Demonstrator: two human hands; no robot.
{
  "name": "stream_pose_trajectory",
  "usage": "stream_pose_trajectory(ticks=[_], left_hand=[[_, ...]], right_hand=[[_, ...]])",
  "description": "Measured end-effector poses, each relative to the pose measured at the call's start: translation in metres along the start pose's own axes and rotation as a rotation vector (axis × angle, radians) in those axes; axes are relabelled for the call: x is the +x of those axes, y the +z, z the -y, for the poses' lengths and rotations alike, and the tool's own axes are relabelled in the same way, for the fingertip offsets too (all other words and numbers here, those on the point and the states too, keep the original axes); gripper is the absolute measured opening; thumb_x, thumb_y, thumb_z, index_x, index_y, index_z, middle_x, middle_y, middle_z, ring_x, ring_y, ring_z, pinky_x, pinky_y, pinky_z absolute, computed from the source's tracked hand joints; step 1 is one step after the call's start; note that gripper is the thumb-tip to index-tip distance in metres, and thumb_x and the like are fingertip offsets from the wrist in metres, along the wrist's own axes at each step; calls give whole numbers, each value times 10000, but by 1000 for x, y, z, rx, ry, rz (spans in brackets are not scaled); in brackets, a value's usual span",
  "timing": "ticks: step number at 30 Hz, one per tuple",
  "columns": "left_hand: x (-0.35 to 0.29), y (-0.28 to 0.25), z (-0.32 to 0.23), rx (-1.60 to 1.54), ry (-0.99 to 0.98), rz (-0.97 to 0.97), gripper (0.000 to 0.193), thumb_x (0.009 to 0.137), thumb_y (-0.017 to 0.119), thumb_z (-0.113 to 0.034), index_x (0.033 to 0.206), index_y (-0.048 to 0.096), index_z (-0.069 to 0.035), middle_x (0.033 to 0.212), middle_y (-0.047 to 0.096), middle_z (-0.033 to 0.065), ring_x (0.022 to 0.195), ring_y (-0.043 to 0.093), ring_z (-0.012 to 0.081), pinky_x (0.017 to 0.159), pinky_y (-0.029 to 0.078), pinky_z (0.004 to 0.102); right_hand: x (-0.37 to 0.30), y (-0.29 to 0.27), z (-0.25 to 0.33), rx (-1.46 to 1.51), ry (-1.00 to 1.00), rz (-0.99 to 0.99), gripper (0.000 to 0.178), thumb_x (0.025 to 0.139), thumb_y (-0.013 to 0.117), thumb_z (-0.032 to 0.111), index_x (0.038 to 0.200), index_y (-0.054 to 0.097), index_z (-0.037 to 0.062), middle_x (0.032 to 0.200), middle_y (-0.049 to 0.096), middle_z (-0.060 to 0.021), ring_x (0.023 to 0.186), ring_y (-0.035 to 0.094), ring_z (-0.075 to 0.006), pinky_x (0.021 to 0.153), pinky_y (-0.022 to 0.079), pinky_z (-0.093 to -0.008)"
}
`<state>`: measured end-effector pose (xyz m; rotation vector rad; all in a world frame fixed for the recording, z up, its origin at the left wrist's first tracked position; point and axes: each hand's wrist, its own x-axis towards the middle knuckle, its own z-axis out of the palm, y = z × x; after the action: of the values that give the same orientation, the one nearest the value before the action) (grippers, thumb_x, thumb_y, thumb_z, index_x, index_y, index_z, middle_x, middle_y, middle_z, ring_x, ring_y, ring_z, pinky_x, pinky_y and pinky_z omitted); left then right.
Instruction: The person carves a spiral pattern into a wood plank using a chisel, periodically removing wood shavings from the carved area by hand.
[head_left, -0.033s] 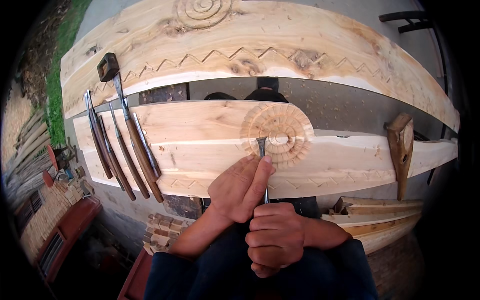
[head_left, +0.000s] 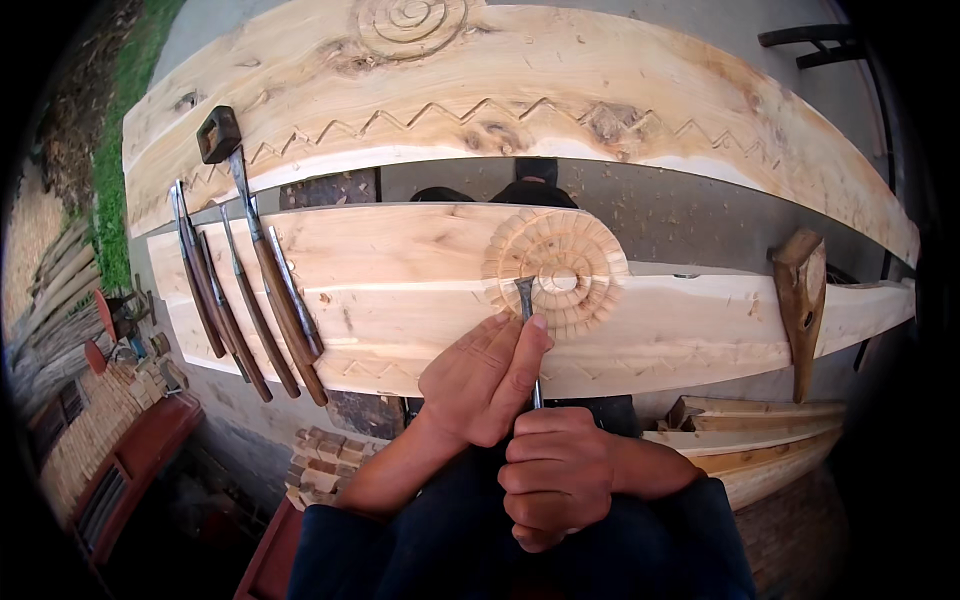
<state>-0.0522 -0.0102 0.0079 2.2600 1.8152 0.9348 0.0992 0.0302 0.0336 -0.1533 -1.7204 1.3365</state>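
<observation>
A wood chisel [head_left: 526,300] rests with its flared steel edge on the carved round rosette [head_left: 600,255] of a pale plank [head_left: 410,265]. My left hand [head_left: 483,380] holds the chisel's shaft low down, thumb and fingers pressed against the steel just behind the blade. My right hand [head_left: 556,475] is wrapped round the chisel's rear end in a fist, which hides the handle. Rings of small notched segments make up the rosette, and the blade touches its left inner rings. A faint zigzag line runs along the plank's near edge.
Several chisels [head_left: 250,315] lie on the plank's left part, beside a long-handled tool with a dark block-shaped head [head_left: 218,135]. A wooden mallet [head_left: 800,310] lies at the right. Beyond stands a second plank [head_left: 420,90] with a zigzag and rings. Small wood blocks [head_left: 325,460] sit below left.
Both hands and the chisel have shifted very slightly to the right. The grip is the same.
</observation>
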Motion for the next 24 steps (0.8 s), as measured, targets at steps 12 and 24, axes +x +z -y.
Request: stream_pose_trajectory(ticks=[12,24], left_hand=[[4,2,3,-38,-21,-1,339,949,837,-94,1259,776,30,1009,806,135,878,814,250,786,669,331],[2,-2,3,-142,-121,-61,377,963,842,-80,1279,739,97,964,820,171,865,820,269,790,684,375]], right_hand=[[13,-7,3,12,11,-14,277,939,668,175,697,562,90,656,456,-7,492,442,-181,480,347,-335],[23,5,5,-37,1,138,420,938,778,226,677,470,110,665,424,-26,553,439,-201,540,379,-371]])
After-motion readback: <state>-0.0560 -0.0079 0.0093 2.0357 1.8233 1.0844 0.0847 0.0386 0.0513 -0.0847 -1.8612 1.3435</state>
